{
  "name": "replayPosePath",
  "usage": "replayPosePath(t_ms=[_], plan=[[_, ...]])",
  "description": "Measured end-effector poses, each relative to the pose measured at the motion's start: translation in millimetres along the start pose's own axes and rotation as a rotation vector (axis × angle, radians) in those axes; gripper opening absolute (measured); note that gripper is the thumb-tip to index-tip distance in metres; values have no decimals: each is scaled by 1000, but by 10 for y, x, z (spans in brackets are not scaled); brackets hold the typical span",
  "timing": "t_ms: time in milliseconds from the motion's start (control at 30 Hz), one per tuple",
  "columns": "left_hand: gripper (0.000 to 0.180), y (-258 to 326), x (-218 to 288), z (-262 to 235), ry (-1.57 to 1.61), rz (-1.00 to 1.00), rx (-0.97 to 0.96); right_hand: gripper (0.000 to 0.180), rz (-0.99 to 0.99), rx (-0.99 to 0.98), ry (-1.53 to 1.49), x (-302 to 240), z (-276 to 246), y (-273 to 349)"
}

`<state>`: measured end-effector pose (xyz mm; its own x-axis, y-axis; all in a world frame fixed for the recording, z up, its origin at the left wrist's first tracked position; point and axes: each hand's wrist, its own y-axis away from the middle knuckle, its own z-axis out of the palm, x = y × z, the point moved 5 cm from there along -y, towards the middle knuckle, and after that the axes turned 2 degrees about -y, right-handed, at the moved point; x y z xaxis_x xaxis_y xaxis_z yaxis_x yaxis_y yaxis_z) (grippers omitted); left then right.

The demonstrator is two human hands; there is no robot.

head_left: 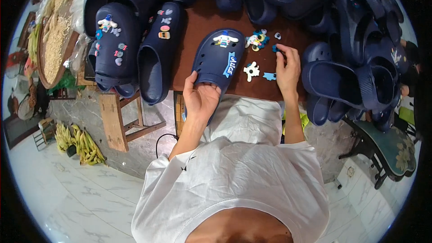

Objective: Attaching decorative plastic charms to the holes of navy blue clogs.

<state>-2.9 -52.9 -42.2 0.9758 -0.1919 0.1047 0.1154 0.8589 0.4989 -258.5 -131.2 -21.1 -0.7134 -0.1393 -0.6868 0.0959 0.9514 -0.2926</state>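
A navy blue clog point(211, 56) lies on the brown table point(186, 47) in front of me, toe pointing away. On its upper sit a white character charm point(226, 40) and a light blue lettered charm point(230, 64). My left hand point(201, 101) grips the clog at its opening, fingers inside and thumb along the outer side. To the right, my right hand point(289, 69) pinches a small blue charm point(275, 48) between thumb and forefinger, at the table surface. Between the clog and that hand lie a white charm point(251, 71), a light blue charm point(269, 76) and a colourful cluster of charms point(257, 40).
Decorated navy clogs point(117, 45) stand at the left, and a heap of clogs point(335, 81) crowds the right and far side. Beyond the left clogs is a basket of pale grains point(56, 51). A wooden stool point(114, 121) and bananas point(87, 146) are on the floor.
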Motion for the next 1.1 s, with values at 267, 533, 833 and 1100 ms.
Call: replayPosePath(t_ms=[267, 533, 833, 1100], plan=[[49, -32, -6, 10, 70, 36, 162, 27, -10, -82, 130, 83, 107, -143], [46, 34, -42, 42, -48, 78, 121, 15, 69, -106, -44, -171, 73, -92], [44, 195, -158, 198, -386, 158, 98, 18, 131, -339, -732, -804, 192, 48], [43, 208, -259, 237, -448, 247, 26, 13, 172, -408, -712, -1053, 385, 57]])
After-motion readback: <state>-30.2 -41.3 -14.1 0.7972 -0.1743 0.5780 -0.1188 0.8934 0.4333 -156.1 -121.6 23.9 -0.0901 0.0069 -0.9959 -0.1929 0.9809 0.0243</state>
